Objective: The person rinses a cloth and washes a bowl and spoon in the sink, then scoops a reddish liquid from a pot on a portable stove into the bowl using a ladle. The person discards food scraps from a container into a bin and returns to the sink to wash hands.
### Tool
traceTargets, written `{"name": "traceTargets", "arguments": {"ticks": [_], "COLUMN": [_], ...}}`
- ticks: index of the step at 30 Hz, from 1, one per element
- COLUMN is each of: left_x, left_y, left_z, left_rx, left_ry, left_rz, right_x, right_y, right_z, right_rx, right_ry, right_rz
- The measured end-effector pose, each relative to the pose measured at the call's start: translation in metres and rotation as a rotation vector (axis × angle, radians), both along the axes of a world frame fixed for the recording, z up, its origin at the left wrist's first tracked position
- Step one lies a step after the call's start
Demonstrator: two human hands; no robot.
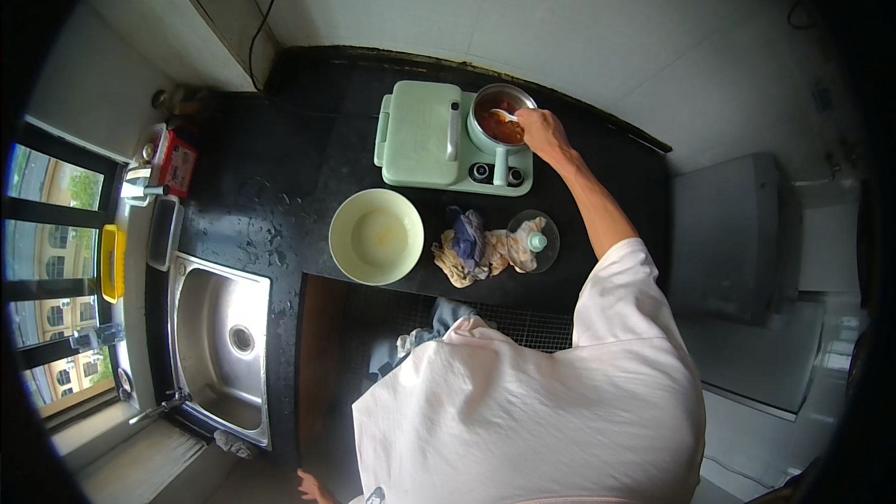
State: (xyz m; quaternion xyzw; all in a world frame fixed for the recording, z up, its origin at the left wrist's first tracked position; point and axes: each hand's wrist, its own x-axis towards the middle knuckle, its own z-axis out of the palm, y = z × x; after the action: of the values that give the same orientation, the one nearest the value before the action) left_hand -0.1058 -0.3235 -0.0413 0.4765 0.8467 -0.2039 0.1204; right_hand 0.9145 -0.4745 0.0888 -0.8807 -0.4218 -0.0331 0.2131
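Note:
My right hand (540,131) is over the rim of a small pot (477,136), its fingers closed on a white spoon (504,114) that dips into reddish food. The pot stands on the right part of a pale green two-part electric cooker (427,133), whose left part is covered by a lid. Low in the picture, my left hand (313,486) hangs by the counter's edge, fingers partly spread, with nothing seen in it. A pale green bowl (376,236) with a little residue stands in front of the cooker. Crumpled cloths (467,245) lie beside a clear round lid (549,252) with a green knob.
A steel sink (217,343) with a faucet (164,406) is set in the wet black counter at the left. A red box (178,166), a grey tray (164,232) and a yellow basket (112,264) are near the window. A tiled wall runs behind the cooker.

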Motion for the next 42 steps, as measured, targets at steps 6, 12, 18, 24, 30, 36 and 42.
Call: {"name": "traceTargets", "arguments": {"ticks": [6, 12, 18, 24, 30, 36, 42], "left_x": [0.012, 0.008, -0.001, 0.003, 0.012, 0.015, 0.022], "left_y": [-0.050, -0.022, -0.003, -0.009, -0.006, -0.006, 0.007], "left_z": [-0.010, -0.018, -0.026, -0.029, -0.034, -0.037, -0.035], "left_rx": [0.021, 0.030, 0.093, 0.151, 0.216, 0.194, 0.196], "left_ry": [-0.232, -0.297, -0.295, -0.556, -0.759, -0.709, -0.854], "left_rz": [0.132, 0.142, 0.093, 0.138, 0.137, 0.084, -0.031], "right_x": [0.013, 0.012, 0.000, -0.008, -0.003, 0.001, 0.006], "right_y": [-0.004, 0.006, 0.004, 0.003, -0.008, -0.017, -0.016], "right_z": [-0.019, -0.027, -0.014, -0.007, -0.012, -0.020, -0.021], "right_rx": [0.302, 0.210, 0.262, 0.307, 0.427, 0.429, 0.477], "right_ry": [0.209, 0.489, 0.721, 0.720, 0.755, 0.908, 0.842], "right_rz": [-0.159, -0.299, -0.444, -0.421, -0.421, -0.373, -0.352]}}
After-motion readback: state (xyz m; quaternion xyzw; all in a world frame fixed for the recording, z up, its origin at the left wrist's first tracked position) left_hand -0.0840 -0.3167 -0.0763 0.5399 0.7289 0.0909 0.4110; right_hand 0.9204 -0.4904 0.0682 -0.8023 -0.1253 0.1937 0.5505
